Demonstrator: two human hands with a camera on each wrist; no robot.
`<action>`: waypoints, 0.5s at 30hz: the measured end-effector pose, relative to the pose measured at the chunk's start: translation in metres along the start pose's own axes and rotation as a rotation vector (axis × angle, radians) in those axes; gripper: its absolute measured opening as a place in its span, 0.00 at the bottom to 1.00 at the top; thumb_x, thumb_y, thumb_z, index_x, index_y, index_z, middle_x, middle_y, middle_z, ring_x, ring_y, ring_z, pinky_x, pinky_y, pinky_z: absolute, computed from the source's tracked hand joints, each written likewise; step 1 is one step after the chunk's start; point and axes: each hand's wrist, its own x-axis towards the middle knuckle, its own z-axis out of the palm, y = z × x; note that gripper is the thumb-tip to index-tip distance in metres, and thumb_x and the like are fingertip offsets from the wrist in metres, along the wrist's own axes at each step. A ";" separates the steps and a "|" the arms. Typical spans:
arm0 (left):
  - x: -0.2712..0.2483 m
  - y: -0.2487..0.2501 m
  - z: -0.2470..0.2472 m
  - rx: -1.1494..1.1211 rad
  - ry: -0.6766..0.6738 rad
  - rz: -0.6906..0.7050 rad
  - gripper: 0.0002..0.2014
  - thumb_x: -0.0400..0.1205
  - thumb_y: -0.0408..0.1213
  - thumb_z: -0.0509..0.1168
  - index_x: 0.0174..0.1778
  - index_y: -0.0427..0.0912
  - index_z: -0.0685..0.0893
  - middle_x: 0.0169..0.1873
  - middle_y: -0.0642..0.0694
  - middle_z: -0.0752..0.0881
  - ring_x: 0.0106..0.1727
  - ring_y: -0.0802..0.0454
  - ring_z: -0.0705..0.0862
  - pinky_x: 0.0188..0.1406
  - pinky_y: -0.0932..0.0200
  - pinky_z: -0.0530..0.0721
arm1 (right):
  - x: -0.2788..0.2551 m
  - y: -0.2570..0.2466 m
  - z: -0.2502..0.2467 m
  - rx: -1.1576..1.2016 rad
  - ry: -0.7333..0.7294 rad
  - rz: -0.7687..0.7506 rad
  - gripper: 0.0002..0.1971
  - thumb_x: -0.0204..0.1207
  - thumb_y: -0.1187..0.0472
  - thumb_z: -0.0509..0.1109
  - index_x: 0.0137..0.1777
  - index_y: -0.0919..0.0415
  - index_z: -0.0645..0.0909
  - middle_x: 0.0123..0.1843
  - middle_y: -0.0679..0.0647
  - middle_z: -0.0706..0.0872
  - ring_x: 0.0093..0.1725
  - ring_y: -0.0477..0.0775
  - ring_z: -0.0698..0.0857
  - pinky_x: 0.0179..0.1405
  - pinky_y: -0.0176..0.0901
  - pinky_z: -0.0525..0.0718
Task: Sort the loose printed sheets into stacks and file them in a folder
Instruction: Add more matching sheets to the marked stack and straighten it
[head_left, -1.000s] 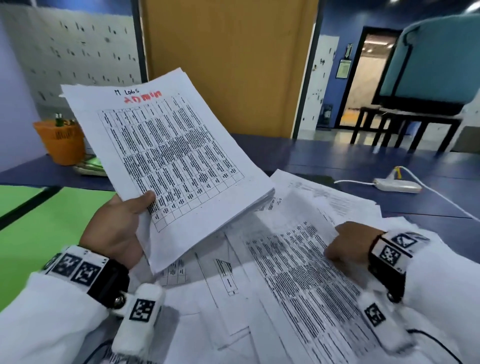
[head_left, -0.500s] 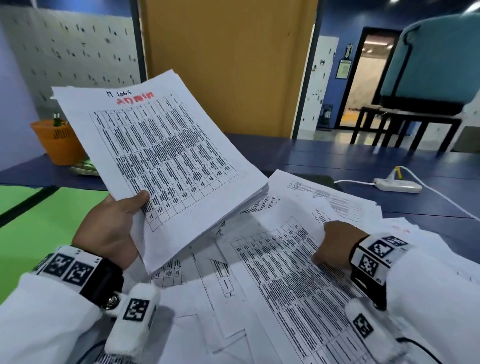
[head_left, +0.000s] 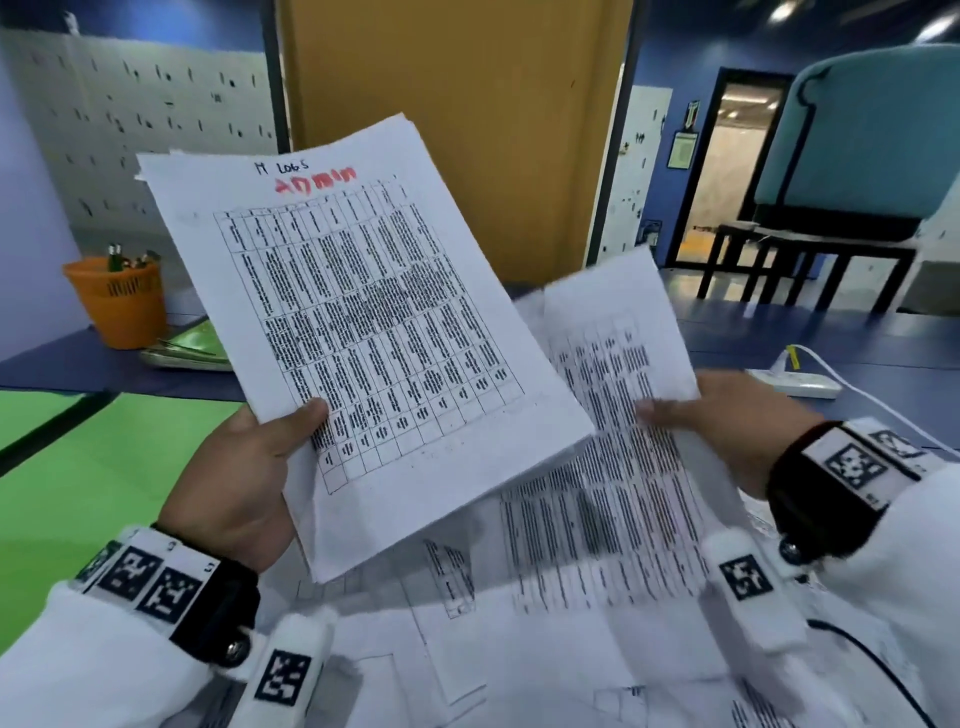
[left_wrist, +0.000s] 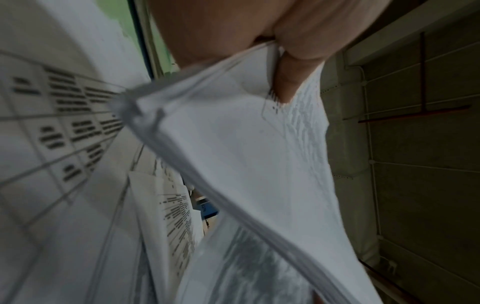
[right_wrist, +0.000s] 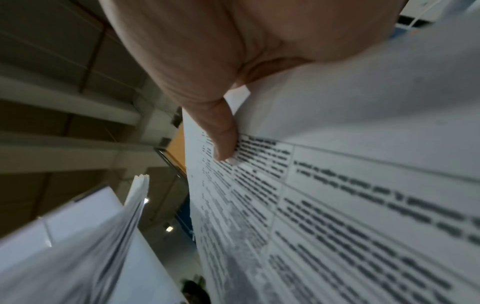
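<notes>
The left hand (head_left: 244, 478) holds a stack of sheets (head_left: 363, 332) up above the table (head_left: 779, 332), its thumb on the top sheet's lower left edge. To the right, the right hand (head_left: 727, 431) holds a single sheet (head_left: 618, 374) raised just beside the stack, partly behind its right edge. Below both, loose sheets (head_left: 545, 649) lie overlapping on the table. At far left a basket (head_left: 122, 304) stands on the table; at far right a power strip (head_left: 795, 384) lies behind the right hand.

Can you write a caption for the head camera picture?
Left hand holds the stack; right hand lifts one sheet.
</notes>
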 end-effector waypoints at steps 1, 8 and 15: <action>-0.002 0.001 0.003 -0.011 -0.030 0.001 0.19 0.86 0.29 0.63 0.72 0.43 0.85 0.67 0.41 0.90 0.68 0.38 0.88 0.70 0.35 0.82 | -0.003 -0.009 -0.004 0.116 -0.013 -0.048 0.11 0.74 0.62 0.78 0.54 0.62 0.87 0.48 0.57 0.94 0.50 0.60 0.92 0.58 0.58 0.88; -0.017 0.014 0.037 0.120 -0.214 0.072 0.20 0.73 0.36 0.75 0.60 0.33 0.90 0.59 0.33 0.92 0.55 0.38 0.92 0.66 0.34 0.86 | -0.017 -0.042 -0.003 0.451 0.174 -0.273 0.08 0.82 0.59 0.70 0.58 0.58 0.83 0.53 0.53 0.92 0.46 0.42 0.90 0.51 0.39 0.88; -0.004 0.014 0.051 0.228 -0.258 0.177 0.40 0.55 0.61 0.88 0.59 0.41 0.92 0.60 0.36 0.92 0.64 0.35 0.90 0.75 0.29 0.77 | -0.028 -0.049 0.009 0.463 0.260 -0.370 0.07 0.87 0.57 0.64 0.55 0.49 0.84 0.48 0.40 0.93 0.50 0.46 0.90 0.56 0.44 0.87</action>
